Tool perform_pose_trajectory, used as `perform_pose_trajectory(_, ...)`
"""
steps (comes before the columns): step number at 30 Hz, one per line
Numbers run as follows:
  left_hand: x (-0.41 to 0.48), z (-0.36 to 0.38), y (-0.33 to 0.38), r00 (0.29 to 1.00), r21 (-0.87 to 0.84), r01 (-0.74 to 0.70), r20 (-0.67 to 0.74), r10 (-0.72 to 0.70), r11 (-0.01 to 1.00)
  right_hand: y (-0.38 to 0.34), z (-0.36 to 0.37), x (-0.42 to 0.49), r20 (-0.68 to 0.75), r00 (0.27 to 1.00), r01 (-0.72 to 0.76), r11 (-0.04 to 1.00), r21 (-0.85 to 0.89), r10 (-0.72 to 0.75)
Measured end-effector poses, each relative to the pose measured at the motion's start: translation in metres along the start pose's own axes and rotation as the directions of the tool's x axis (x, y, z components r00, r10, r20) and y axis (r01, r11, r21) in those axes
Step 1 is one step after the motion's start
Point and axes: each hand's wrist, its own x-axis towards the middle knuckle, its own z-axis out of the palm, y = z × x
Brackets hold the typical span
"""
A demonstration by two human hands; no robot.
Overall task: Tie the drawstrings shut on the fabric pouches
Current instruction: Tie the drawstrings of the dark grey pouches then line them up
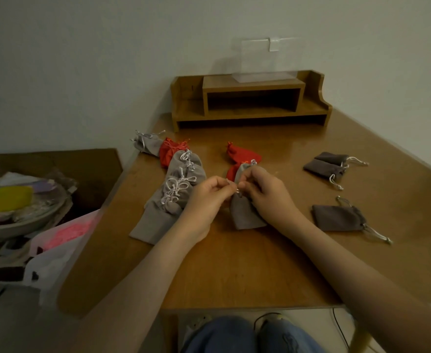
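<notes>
two bare hands meet over a brown wooden table [234, 271]. the left hand [206, 197] and right hand [265, 193] each pinch the thin white drawstring [237, 191] at the neck of a light grey fabric pouch [245, 214] lying on the table. left of that pouch, a row of tied grey pouches [176, 184]; just behind it, red fabric pouches [246, 155]; right of it, well apart, three dark grey pouches [336, 217] with loose cords.

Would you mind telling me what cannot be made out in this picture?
Head view:
- Whether the cord on the grey pouch is knotted: pinching fingers of the left hand and right hand cover it.
- How the red pouch lies: mostly behind the grey pouch.
- What the bowl holds: blurred, cut by the left edge.
</notes>
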Motion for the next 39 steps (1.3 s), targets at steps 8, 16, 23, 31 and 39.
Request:
perform_pose_trajectory(8, -0.0003, -0.0008, -0.0005, 0.994, -0.04, 0.069, 0.085, -0.065, 0.997, 0.0008, -0.0017, -0.0003, 0.021, 0.999, 0.029, 0.999, 0.025, -0.03)
perform_pose_trajectory(16, -0.0032, 0.0001, 0.0044, 0.995, -0.169, 0.088, 0.065, -0.078, 0.982, -0.0036, -0.0064, 0.0023, 0.043, 0.999, -0.034, 0.963, 0.267, 0.024)
perform_pose_trajectory(23, -0.0032, -0.0005, 0.007, 0.992, -0.287, 0.11, 0.091, -0.087, 0.952, 0.0023, -0.0057, 0.0032, 0.03, 0.992, 0.12, 0.985, 0.121, -0.124)
perform_pose_trajectory(31, -0.0026, -0.0023, 0.0089, 0.974, -0.333, 0.198, 0.176, -0.145, 0.922, 0.0005, -0.0077, 0.0027, -0.029, 0.972, 0.232, 0.973, -0.001, -0.232)
perform_pose_trajectory(39, -0.0051, -0.0002, 0.0073, 0.997, -0.133, -0.02, 0.076, 0.03, 0.991, -0.0073, -0.0068, -0.0005, 0.02, 1.0, -0.021, 0.981, 0.193, 0.018)
